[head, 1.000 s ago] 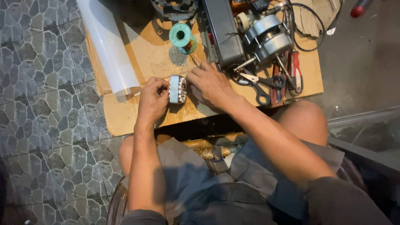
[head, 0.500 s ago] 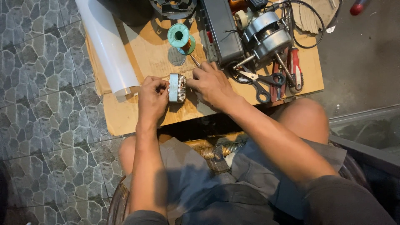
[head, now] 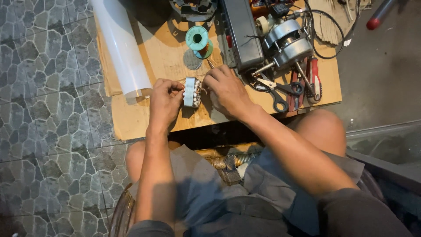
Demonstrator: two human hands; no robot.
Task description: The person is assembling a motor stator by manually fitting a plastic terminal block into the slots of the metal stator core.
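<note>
Your work sits on a cardboard sheet (head: 144,123) with a white plastic roll (head: 120,48) at its far left and a grey motor (head: 287,41) at far right. Your right hand (head: 226,90) rests just right of the small wound stator core (head: 191,92), fingertips pinching at its right face. Your left hand (head: 164,101) grips its left side, fingers curled; its flat faces point left and right.

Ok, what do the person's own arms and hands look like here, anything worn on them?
Both arms are bare along all their visible length: no sleeves in view. The left hand and right hand are ungloved, and no ring, watch, strap or marking shows on either wrist or hand.
</note>
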